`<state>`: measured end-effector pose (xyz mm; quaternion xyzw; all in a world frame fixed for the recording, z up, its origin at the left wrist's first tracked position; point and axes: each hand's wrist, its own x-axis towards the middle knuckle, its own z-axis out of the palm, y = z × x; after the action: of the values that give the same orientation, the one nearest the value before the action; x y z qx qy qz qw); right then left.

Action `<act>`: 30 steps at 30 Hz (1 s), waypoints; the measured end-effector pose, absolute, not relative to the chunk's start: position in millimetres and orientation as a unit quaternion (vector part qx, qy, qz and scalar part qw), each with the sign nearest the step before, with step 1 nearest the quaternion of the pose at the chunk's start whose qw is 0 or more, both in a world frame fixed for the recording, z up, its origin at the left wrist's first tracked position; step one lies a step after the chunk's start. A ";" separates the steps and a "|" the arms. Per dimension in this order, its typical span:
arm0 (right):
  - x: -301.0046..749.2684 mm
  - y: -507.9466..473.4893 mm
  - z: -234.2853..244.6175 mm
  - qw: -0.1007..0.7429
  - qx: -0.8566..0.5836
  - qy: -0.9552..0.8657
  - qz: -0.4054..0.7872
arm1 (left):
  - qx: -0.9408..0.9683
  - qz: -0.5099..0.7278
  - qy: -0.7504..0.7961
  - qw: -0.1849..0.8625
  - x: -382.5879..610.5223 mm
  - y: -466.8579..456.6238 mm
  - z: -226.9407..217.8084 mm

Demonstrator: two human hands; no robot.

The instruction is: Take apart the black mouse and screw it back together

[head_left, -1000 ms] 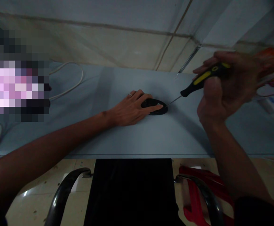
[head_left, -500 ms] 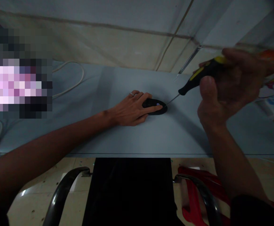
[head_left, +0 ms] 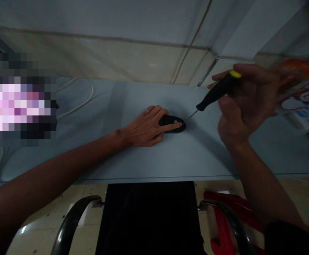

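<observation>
A black computer mouse lies on the grey table. My left hand is closed round its left end, the index finger stretched along the top toward the right end. In my right hand is a screwdriver with a black and yellow handle, held at a slant. Its thin shaft points down and left, and the tip meets the right end of the mouse beside my left fingertip. Exactly where the tip sits cannot be made out.
A white cable curves over the table at the left, near a blurred-out patch. Plastic packages stand at the right. A tiled wall runs behind. In front are a black chair seat and its curved armrests.
The camera view has shifted slightly. My right fingers have shifted round the screwdriver's handle, which looks turned, with less yellow showing. The tip stays at the mouse's right end, and my left hand keeps its hold.
</observation>
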<state>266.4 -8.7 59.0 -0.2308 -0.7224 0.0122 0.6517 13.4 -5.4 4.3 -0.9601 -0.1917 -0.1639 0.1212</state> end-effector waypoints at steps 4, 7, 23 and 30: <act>267.1 -6.4 58.2 0.655 -0.214 -0.722 -0.060 | -0.960 -0.158 -0.191 0.127 13.9 -5.8 4.5; 267.5 -2.1 57.3 0.648 -0.192 -0.734 -0.059 | -0.960 -0.157 -0.196 0.127 14.4 -6.9 5.4; 267.8 -7.9 57.8 0.652 -0.229 -0.722 -0.002 | -0.963 -0.141 -0.198 0.112 14.9 -11.4 9.5; 263.5 -9.3 58.1 0.667 -0.234 -0.706 -0.038 | -0.967 -0.142 -0.188 0.099 14.1 -9.5 8.1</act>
<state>263.5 -9.3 58.1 -0.2340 -0.7064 -0.0377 0.6670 14.1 -9.5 8.1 -0.9669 -0.1876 -0.1419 0.0990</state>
